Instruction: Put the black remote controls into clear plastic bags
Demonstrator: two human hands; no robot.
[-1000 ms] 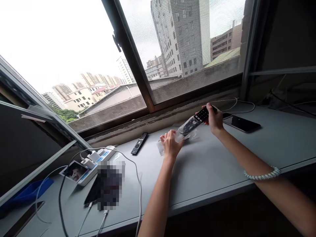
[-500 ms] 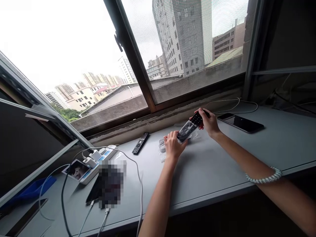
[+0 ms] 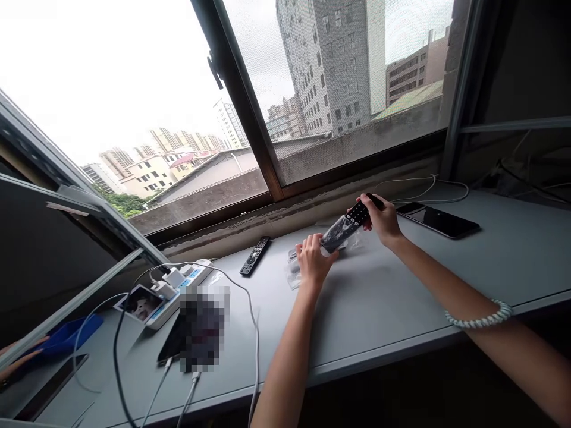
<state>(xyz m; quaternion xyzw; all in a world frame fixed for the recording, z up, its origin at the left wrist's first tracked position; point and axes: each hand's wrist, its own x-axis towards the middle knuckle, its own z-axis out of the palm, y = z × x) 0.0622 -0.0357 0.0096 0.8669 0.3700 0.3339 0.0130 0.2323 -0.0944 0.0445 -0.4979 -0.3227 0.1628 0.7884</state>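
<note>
Grey desk (image 3: 379, 315) beside window (image 3: 357, 77), remote (image 3: 359, 213) held above.

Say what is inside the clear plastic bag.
Part of a black remote, whose other end sticks out. The left hand covers the bag partly, hiding what lies there.

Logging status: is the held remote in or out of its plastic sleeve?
Partly in: the remote is bare near the right hand; the plastic sleeve covers it toward the left hand.
</note>
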